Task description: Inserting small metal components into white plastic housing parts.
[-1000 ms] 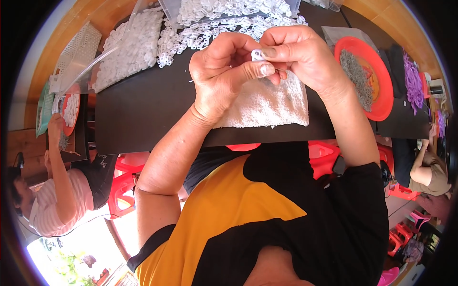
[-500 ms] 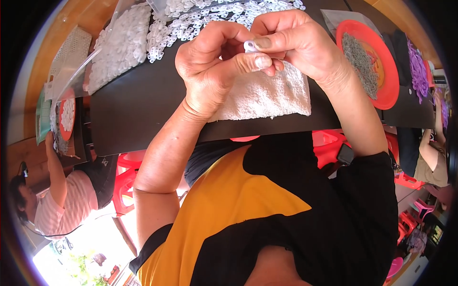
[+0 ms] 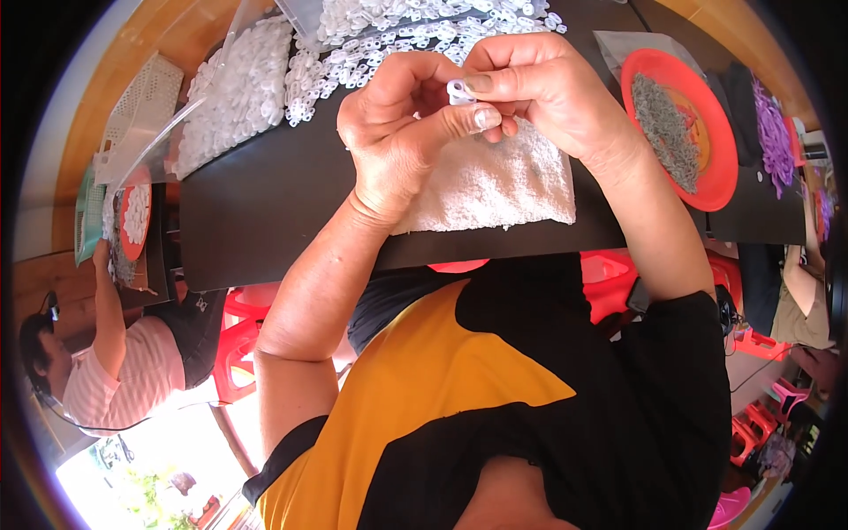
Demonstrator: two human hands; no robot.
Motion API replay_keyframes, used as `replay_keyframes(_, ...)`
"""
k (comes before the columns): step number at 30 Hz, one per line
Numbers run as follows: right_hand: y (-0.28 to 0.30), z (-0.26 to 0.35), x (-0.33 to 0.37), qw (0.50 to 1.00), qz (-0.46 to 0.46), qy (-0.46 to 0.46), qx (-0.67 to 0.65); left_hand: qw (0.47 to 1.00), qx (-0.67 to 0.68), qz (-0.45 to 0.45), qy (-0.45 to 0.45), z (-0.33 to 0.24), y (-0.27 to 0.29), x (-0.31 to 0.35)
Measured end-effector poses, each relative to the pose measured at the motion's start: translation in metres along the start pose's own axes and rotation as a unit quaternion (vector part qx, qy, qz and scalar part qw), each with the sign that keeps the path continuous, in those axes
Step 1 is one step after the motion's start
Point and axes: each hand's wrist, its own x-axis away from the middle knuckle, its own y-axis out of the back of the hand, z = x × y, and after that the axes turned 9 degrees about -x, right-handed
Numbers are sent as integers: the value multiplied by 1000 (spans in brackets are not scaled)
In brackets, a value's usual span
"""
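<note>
My left hand (image 3: 393, 132) and my right hand (image 3: 556, 97) meet above a white towel (image 3: 495, 190) on the dark table. Between their thumbs and fingertips is a small white plastic piece (image 3: 457, 91) with a round hole. Both hands are closed in a pinch on it, and the fingers hide its lower part. Just beyond the hands lie many similar loose white pieces (image 3: 415, 40). To the right, a red plate (image 3: 726, 150) carries a heap of small thin grey parts (image 3: 662, 128), too fine to make out singly.
A clear plastic bag (image 3: 234, 97) bulging with white pieces lies at the left. Purple strips (image 3: 773, 137) lie beyond the plate. A person (image 3: 132, 362) works at another table on the left; another person (image 3: 799, 291) is at the far right. Red stools (image 3: 238, 331) stand below the table.
The view has shifted slightly, so the table appears a little lower and further right. Both hands keep their pinch on the white piece, with only small finger movement.
</note>
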Motion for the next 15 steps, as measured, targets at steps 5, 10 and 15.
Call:
replay_keyframes(5,0,0,1,999,24,-34,-30,1000,13,2,10,0,1,1)
replay_keyframes(10,-3,2,1,999,5,-35,-36,1000,4,2,13,2,3,0)
replay_keyframes(15,4,-5,-6,989,-11,-96,-108,999,40,8,29,1,3,-1)
